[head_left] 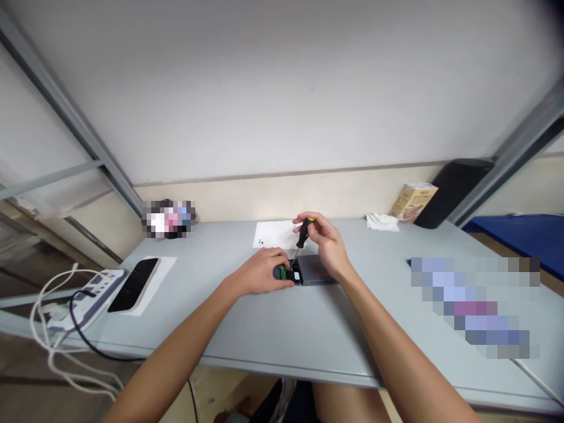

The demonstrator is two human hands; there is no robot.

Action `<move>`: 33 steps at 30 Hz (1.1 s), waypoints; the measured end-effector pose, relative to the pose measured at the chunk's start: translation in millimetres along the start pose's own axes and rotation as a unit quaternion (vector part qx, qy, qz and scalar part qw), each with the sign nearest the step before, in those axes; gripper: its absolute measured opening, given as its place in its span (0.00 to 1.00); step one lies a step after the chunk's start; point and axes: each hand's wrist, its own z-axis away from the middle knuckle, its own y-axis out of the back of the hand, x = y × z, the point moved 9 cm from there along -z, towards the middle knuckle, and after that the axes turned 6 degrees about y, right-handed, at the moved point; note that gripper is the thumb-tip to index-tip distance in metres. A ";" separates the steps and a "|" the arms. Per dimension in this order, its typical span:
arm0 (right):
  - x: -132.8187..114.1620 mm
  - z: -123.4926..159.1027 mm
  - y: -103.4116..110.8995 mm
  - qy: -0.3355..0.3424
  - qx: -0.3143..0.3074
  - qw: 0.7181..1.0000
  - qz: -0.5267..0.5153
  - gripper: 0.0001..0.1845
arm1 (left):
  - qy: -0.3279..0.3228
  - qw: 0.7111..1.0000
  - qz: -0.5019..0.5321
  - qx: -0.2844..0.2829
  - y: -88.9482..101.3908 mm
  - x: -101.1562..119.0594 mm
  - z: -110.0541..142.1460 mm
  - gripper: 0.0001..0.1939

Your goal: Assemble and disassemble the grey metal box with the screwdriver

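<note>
In the middle of the desk, my right hand [328, 244] is closed around the black and yellow handle of a screwdriver [303, 233]. Its shaft slants down to a small electronic device with a green circuit board [282, 272] and black parts. My left hand [259, 271] grips that device from the left, fingers over the top and thumb along the near edge. A flat dark grey case [314, 271] adjoins it on the right, partly behind my right wrist. The exact spot under the screwdriver tip is too small to make out.
Behind my hands lies a white paper [275, 234] with several tiny dark bits. A phone [134, 285] and a power strip [90, 298] with cables are on the left. A yellow box [413, 202], crumpled tissue [381, 221] and a black object [458, 191] stand back right.
</note>
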 end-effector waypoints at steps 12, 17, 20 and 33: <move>1.5 -0.4 -1.8 -0.016 -0.033 0.999 -0.018 0.16 | 0.006 1.000 -0.011 -0.002 -0.1 0.5 0.0 0.13; -0.5 -1.2 8.6 0.009 0.011 0.999 0.050 0.12 | 0.006 1.000 -0.012 -0.007 -0.7 1.5 -0.3 0.13; 2.1 -1.9 11.4 0.004 0.006 0.999 0.045 0.12 | 0.006 1.000 -0.008 -0.005 -0.7 1.1 0.0 0.13; -1.4 -0.2 4.5 0.011 -0.008 1.000 0.007 0.14 | 0.009 1.000 -0.011 -0.009 -1.0 0.6 0.1 0.13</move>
